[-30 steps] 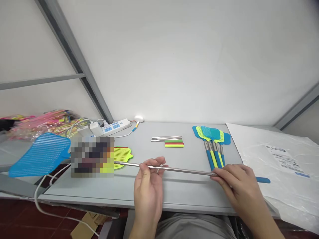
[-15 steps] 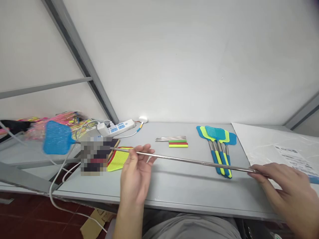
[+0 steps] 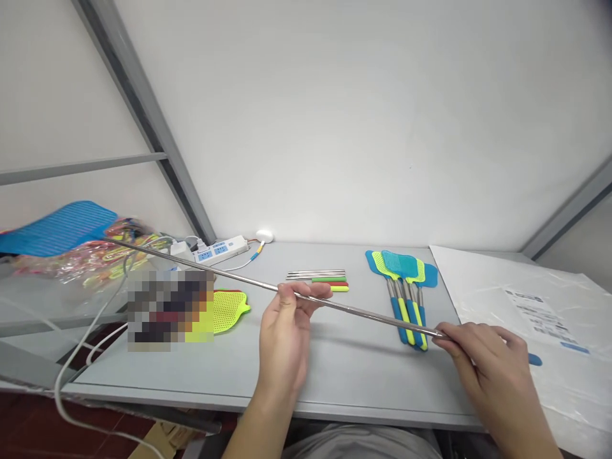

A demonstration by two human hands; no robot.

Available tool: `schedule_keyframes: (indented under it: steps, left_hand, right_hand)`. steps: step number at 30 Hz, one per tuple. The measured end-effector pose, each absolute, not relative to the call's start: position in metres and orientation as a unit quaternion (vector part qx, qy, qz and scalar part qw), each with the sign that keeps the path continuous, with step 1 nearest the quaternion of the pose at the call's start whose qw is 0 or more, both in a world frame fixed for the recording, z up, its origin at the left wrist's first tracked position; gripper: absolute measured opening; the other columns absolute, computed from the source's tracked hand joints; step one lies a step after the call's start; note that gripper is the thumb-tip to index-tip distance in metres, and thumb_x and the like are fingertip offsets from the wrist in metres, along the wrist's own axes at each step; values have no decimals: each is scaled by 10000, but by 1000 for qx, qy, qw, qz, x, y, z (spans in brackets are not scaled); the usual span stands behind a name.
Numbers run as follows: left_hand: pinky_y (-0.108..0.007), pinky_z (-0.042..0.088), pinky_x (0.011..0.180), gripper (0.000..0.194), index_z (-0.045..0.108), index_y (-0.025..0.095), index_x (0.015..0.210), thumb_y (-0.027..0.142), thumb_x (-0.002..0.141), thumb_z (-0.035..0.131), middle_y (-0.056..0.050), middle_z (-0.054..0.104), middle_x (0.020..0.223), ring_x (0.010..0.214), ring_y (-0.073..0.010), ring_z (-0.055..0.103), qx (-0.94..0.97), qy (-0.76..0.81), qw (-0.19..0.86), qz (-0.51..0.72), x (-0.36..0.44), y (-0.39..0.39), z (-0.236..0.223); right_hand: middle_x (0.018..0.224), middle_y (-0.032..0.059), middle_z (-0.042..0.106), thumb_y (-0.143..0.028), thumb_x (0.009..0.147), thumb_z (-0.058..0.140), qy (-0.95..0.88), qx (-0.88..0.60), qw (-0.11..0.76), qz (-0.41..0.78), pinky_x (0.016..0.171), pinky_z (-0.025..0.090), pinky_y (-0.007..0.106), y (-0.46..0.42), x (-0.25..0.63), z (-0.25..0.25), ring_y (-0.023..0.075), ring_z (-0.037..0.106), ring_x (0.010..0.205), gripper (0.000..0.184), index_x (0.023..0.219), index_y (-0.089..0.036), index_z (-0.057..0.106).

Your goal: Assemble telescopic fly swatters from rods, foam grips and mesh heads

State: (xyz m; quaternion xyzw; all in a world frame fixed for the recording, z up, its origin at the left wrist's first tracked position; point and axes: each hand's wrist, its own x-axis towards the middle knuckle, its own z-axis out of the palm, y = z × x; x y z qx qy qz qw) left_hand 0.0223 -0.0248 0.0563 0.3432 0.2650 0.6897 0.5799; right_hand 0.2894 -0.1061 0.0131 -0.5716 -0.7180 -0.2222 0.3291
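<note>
A blue fly swatter (image 3: 60,228) with a long, extended metal rod is held slantwise across the view, its head at the far left. My left hand (image 3: 287,331), palm turned up, closes thumb and fingers on the middle of the rod. Around the rod's lower right end my right hand (image 3: 488,360) is closed, and the tip of a blue handle sticks out behind it. Several blue and yellow fly swatters (image 3: 404,299) with short rods lie in a bundle behind the rod. Metal rods (image 3: 315,273) lie behind my left fingers, by green, red and yellow handles (image 3: 340,289).
Yellow swatter heads (image 3: 229,311) lie at the left beside a blurred-out patch. A white power strip (image 3: 222,250) with cables stands behind them. Plastic-wrapped colourful goods (image 3: 129,255) are at the far left. A white plastic bag (image 3: 497,280) with a label covers the right side of the table (image 3: 373,376).
My left hand has slid along the rod toward my right hand. The right hand has come left, and the swatter's head has moved further left and up, now turned more edge-on.
</note>
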Motion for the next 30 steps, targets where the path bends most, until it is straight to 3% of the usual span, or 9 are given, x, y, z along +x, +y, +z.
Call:
schedule_keyframes:
  steps: [6, 13, 18, 23, 26, 30]
  left_hand:
    - [-408, 507, 895, 352, 652, 156, 836, 485, 916, 557, -86, 740, 900, 862, -217, 703, 359, 278, 578, 678, 30, -18, 57]
    - [-382, 508, 877, 328, 627, 187, 826, 502, 899, 574, -49, 740, 930, 864, -201, 706, 313, 289, 592, 684, 49, -12, 35]
    - [-363, 471, 944, 361, 671, 168, 836, 478, 938, 517, -113, 731, 1054, 1062, -238, 653, 426, 286, 652, 558, 87, -47, 21]
    - [-384, 462, 971, 349, 704, 175, 1035, 450, 950, 507, -134, 665, 1226, 1146, -268, 608, 514, 286, 648, 484, 91, -59, 20]
    - [-387, 473, 953, 390, 693, 182, 1074, 485, 952, 480, -124, 684, 1185, 1094, -266, 638, 500, 293, 608, 543, 66, -43, 31]
    - [-412, 513, 902, 404, 701, 176, 947, 519, 936, 486, -82, 741, 964, 928, -245, 694, 364, 298, 532, 704, 21, -14, 50]
  right_hand:
    - [783, 5, 668, -351, 973, 497, -697, -586, 331, -246, 860, 297, 403, -108, 295, 8, 175, 612, 715, 175, 967, -226, 620]
    - [774, 21, 616, -263, 972, 507, -686, -619, 325, -201, 699, 314, 326, -107, 287, 0, 182, 551, 740, 114, 991, -196, 597]
    - [780, 31, 609, -201, 973, 475, -719, -574, 367, -139, 650, 305, 309, -102, 251, -2, 174, 519, 699, 110, 974, -175, 581]
    - [802, 33, 616, -187, 976, 470, -720, -564, 396, -83, 670, 306, 311, -100, 241, -4, 171, 524, 715, 119, 1004, -176, 585]
    - [822, 26, 633, -204, 959, 524, -704, -579, 401, -91, 708, 317, 322, -102, 252, -3, 169, 538, 739, 113, 1039, -193, 603]
    - [803, 13, 632, -204, 944, 549, -691, -590, 402, -113, 751, 326, 340, -104, 267, -5, 161, 544, 734, 106, 1028, -199, 613]
